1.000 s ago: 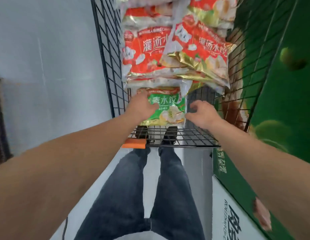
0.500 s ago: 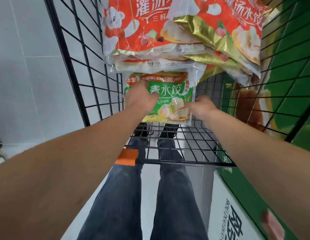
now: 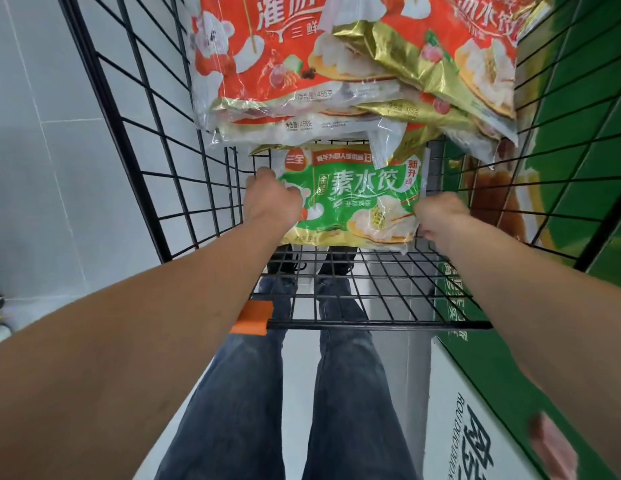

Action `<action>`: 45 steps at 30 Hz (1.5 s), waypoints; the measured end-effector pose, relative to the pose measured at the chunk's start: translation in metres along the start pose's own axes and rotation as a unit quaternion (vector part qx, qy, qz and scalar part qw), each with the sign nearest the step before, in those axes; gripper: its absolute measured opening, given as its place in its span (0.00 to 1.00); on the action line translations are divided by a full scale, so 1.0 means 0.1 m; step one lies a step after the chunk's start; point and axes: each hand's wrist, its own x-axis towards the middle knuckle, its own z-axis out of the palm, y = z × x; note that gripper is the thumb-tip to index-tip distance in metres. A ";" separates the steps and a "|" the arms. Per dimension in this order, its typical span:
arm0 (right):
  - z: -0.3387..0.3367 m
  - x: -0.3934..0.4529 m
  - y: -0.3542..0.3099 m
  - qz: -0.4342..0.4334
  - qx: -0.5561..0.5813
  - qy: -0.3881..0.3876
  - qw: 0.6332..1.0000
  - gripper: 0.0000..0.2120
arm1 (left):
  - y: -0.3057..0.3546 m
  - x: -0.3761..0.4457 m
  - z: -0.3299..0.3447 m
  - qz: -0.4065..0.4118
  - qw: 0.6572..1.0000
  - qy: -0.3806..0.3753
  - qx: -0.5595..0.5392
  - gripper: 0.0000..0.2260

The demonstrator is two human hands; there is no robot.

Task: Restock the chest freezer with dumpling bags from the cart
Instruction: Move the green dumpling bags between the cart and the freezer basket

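A green dumpling bag (image 3: 357, 199) lies on the wire floor of the black cart (image 3: 371, 289), under a pile of red dumpling bags (image 3: 285, 71). My left hand (image 3: 272, 200) grips the green bag's left edge with curled fingers. My right hand (image 3: 439, 218) grips its right edge. The far end of the green bag is hidden beneath the red bags.
The cart's wire walls (image 3: 156, 140) rise on both sides of my arms. An orange clip (image 3: 252, 317) sits on the cart's near rim. A green and white freezer cabinet (image 3: 475, 393) stands at the right. My legs in jeans (image 3: 285, 393) are below the cart.
My head has moved closer to the cart. Both hands have closed on the green bag's side edges, the right one moving from beside the bag onto it.
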 end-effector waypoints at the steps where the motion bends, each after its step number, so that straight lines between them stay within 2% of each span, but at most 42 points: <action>1: 0.01 0.01 0.00 0.006 0.025 -0.009 1.000 0.04 | 0.00 0.02 0.03 -0.016 1.000 -0.006 -0.012 0.20; 8: 0.06 -0.12 0.01 0.056 0.208 -0.055 0.975 0.06 | -0.03 0.14 0.11 -0.156 0.976 -0.014 -0.154 0.15; 12: 0.02 -0.13 -0.01 0.048 0.216 -0.045 0.974 0.06 | -0.08 0.14 0.09 -0.147 0.963 -0.071 -0.214 0.12; 15: -0.01 -0.18 -0.06 0.033 0.203 -0.031 0.978 0.08 | -0.15 0.21 0.11 -0.149 0.965 -0.063 -0.207 0.04; 19: -0.04 -0.27 -0.07 0.024 0.190 -0.017 0.981 0.07 | -0.13 0.16 0.08 -0.117 0.975 -0.035 -0.184 0.05; 24: -0.14 -0.48 -0.05 -0.002 0.189 0.019 0.982 0.09 | -0.02 -0.12 -0.11 -0.089 0.974 -0.024 -0.208 0.07; 26: -0.23 -0.62 -0.05 -0.025 0.170 0.006 0.985 0.07 | -0.03 -0.20 -0.22 -0.083 0.974 -0.029 -0.208 0.07; 28: -0.36 -0.85 -0.04 -0.039 0.164 -0.014 0.986 0.10 | -0.03 -0.33 -0.38 -0.074 0.975 -0.041 -0.205 0.06; 30: -0.47 -1.10 -0.01 -0.044 0.184 0.010 0.982 0.07 | 0.01 -0.51 -0.58 -0.048 0.979 -0.055 -0.193 0.05; 31: -0.54 -1.23 0.00 -0.042 0.202 0.027 0.978 0.09 | 0.06 -0.59 -0.70 -0.031 0.980 -0.056 -0.189 0.04; 33: -0.66 -1.51 0.06 -0.044 0.238 0.051 0.969 0.09 | 0.12 -0.81 -0.93 -0.012 0.981 -0.062 -0.185 0.08; 37: -0.88 -1.93 0.27 -0.055 0.265 0.059 0.961 0.05 | 0.29 -1.16 -1.33 0.039 0.978 -0.100 -0.180 0.03; 40: -1.10 -2.15 0.49 -0.065 0.306 0.086 0.946 0.12 | 0.53 -1.44 -1.53 0.090 0.974 -0.117 -0.173 0.03; 45: -1.62 -2.73 0.79 -0.062 0.382 0.144 0.911 0.11 | 1.06 -1.98 -1.56 0.186 0.962 -0.117 -0.159 0.03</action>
